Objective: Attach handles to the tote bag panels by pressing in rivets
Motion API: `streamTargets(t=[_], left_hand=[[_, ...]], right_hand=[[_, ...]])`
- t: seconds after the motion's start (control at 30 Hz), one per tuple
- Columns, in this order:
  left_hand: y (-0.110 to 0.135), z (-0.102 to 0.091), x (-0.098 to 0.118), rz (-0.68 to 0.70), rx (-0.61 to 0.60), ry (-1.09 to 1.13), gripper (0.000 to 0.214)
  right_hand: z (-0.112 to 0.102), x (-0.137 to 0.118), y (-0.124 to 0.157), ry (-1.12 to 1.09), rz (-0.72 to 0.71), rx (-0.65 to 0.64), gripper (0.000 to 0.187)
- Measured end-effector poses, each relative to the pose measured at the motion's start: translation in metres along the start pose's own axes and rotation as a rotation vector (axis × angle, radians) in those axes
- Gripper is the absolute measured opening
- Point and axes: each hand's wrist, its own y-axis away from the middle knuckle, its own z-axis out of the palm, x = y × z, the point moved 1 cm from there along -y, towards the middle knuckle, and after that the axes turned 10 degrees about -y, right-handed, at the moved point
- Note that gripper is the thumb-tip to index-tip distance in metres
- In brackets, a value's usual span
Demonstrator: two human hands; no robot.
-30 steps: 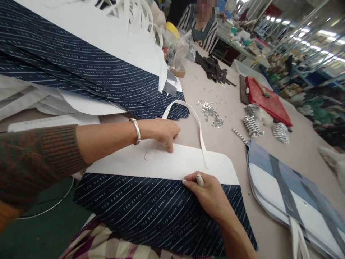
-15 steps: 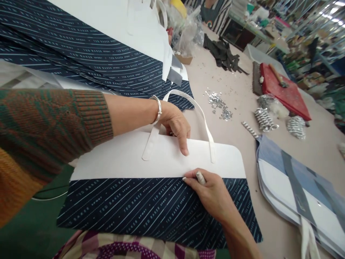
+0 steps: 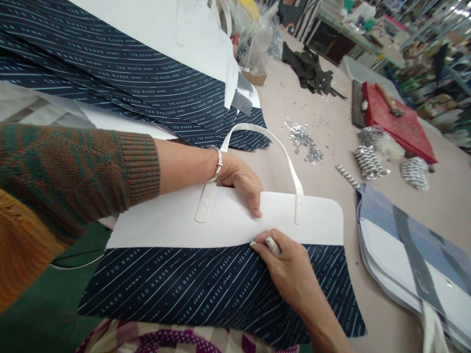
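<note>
A bag panel with a white upper band (image 3: 147, 223) and navy, diagonally lettered lower fabric (image 3: 172, 284) lies across my lap and the table edge. A white strap handle (image 3: 279, 142) arches above its top edge. My left hand (image 3: 245, 184) is closed over that edge, thumb on the white front and the other fingers hidden behind. Pinched at the seam between white and navy is my right hand (image 3: 285, 260). A short whitish pen-like stick (image 3: 272, 246) pokes out between its thumb and forefinger; the lower part is hidden.
Stacked navy-and-white panels (image 3: 154, 88) lie at upper left. Small silvery metal pieces (image 3: 303, 142) are scattered on the table (image 3: 327, 196). Beyond are black strips (image 3: 309, 68), a hammer (image 3: 388, 100) on a red pad (image 3: 408, 132) and bundled striped cord (image 3: 368, 162). A blue-white bag (image 3: 408, 245) lies right.
The view has shifted slightly, so the surroundings sit a little further right. Both hands keep nearly the same places on the panel; the left thumb is slightly lower.
</note>
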Motion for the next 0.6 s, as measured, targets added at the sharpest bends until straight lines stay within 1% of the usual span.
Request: streamTargets(t=[0.13, 0.27, 0.4, 0.5, 0.53, 0.57, 0.6], left_hand=[[0.002, 0.003, 0.0, 0.017, 0.023, -0.012, 0.033], [0.001, 0.005, 0.0, 0.045, 0.02, -0.029, 0.033], [0.0, 0.007, -0.002, 0.095, 0.026, -0.015, 0.029], [0.001, 0.009, -0.002, 0.088, 0.041, -0.003, 0.028], [0.003, 0.01, 0.001, 0.077, 0.058, -0.024, 0.028], [0.006, 0.011, 0.005, 0.07, 0.106, -0.081, 0.028], [0.01, 0.012, 0.011, 0.071, 0.19, -0.167, 0.027]], right_hand=[[0.003, 0.002, 0.0, 0.101, -0.035, 0.028, 0.016], [0.005, 0.002, 0.0, 0.167, -0.078, 0.052, 0.018], [0.009, 0.005, 0.0, 0.23, -0.089, 0.116, 0.024], [0.012, 0.006, 0.0, 0.277, -0.095, 0.155, 0.029], [0.011, 0.005, 0.0, 0.282, -0.095, 0.148, 0.03], [0.01, 0.005, 0.001, 0.273, -0.093, 0.13, 0.032], [0.008, 0.004, 0.002, 0.249, -0.088, 0.106, 0.033]])
